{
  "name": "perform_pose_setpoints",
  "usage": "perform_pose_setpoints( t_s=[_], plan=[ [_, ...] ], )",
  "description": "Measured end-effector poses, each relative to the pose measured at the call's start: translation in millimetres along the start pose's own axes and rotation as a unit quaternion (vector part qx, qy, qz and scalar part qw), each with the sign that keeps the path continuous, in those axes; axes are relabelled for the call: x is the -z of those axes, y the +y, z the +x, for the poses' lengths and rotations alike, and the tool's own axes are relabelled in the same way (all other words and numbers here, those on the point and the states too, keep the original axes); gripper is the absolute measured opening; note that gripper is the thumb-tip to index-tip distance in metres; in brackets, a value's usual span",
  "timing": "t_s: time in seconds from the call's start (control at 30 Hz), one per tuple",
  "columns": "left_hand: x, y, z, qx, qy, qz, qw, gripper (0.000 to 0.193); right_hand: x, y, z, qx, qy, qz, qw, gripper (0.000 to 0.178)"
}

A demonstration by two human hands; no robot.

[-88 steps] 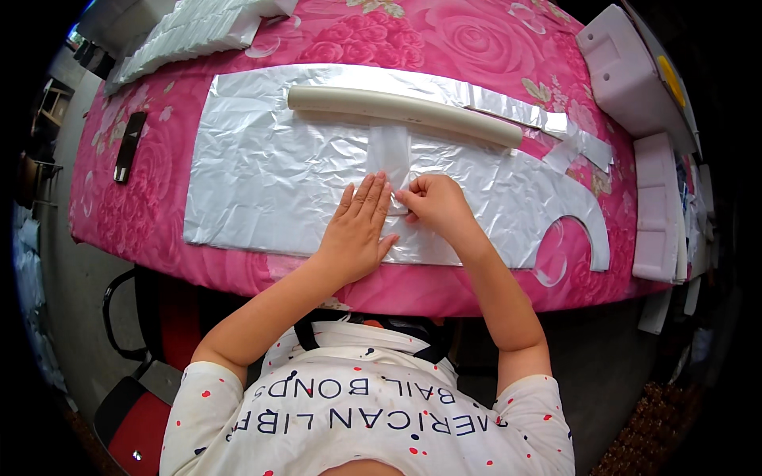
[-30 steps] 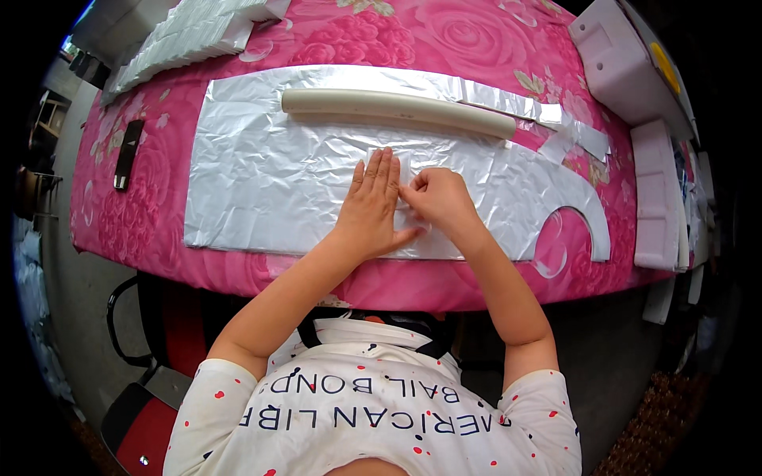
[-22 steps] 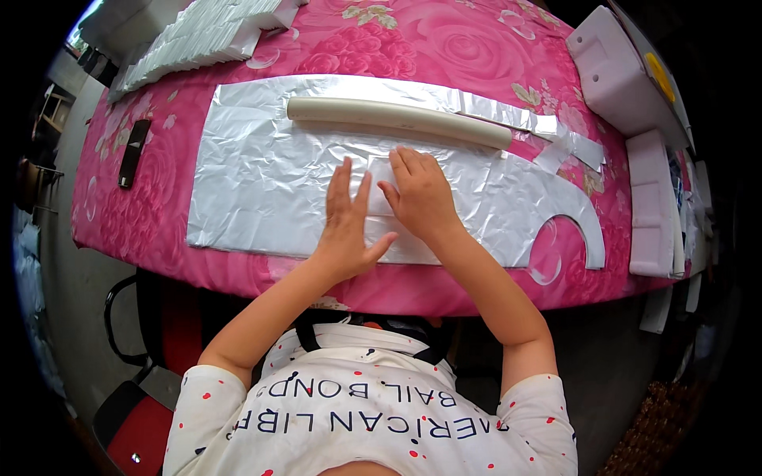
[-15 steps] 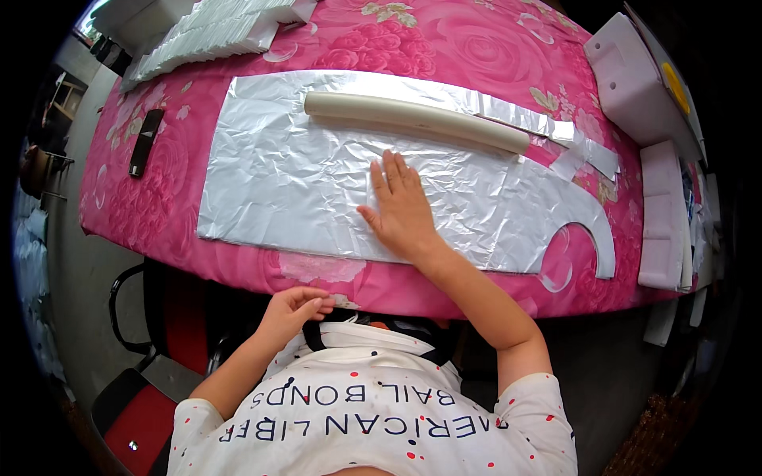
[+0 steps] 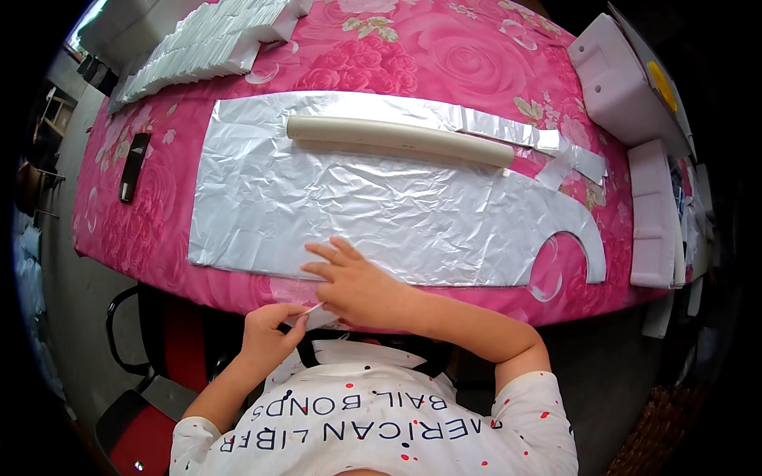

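Observation:
Just off the table's near edge, my left hand pinches a small thin white strip between thumb and fingers. My right hand meets it there, its thumb side closed on the strip while the other fingers spread over the near edge of a silver foil sheet. The foil lies flat and wrinkled, with a curved cut-out at its right end. Across its far part rests a long cream-coloured tube, touched by neither hand.
A pink floral cloth covers the table. A dark narrow oblong object lies left of the foil. Stacked folded white sheets stand far left, white foam boxes at the right. Narrow foil strips lie beyond the tube. A red-and-black chair stands lower left.
My right hand has left the middle of the foil and come back toward me to my left hand. A white strip now shows between them. The view has shifted slightly.

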State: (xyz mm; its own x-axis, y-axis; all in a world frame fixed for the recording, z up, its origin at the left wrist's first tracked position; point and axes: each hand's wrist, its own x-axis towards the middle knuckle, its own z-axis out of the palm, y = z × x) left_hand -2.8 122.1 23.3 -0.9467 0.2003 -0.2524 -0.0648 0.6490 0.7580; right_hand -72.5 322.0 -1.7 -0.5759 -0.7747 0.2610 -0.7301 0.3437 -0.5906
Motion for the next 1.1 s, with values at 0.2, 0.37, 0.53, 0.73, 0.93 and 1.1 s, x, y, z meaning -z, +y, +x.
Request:
perform_pose_setpoints(
  t_s=[0.2,0.37,0.53,0.73,0.93,1.1],
  plan=[
    [6.1,13.0,22.5,-0.124,0.117,-0.027,0.985,0.045,98.5,132.7,43.7,-0.242,0.318,0.105,0.910,0.022],
    [-0.7,18.9,24.0,-0.157,0.086,-0.020,0.984,0.046,147.2,225.7,51.5,-0.401,0.276,-0.052,0.872,0.040],
    [-0.9,9.5,25.0,-0.155,0.073,-0.002,0.985,0.045,130.4,179.5,-5.5,-0.289,0.219,-0.158,0.919,0.042],
    [-30.5,20.7,60.1,-0.237,-0.006,0.039,0.971,0.051,121.5,88.8,-83.0,-0.320,0.118,-0.254,0.905,0.044],
    [-93.6,58.7,109.2,-0.311,0.031,0.130,0.941,0.073,68.2,33.8,-112.8,-0.242,0.068,0.013,0.968,0.048],
    [-114.3,83.3,117.8,-0.337,-0.007,0.182,0.924,0.066,89.3,88.7,-198.2,-0.323,0.133,-0.292,0.891,0.049]
  ],
)
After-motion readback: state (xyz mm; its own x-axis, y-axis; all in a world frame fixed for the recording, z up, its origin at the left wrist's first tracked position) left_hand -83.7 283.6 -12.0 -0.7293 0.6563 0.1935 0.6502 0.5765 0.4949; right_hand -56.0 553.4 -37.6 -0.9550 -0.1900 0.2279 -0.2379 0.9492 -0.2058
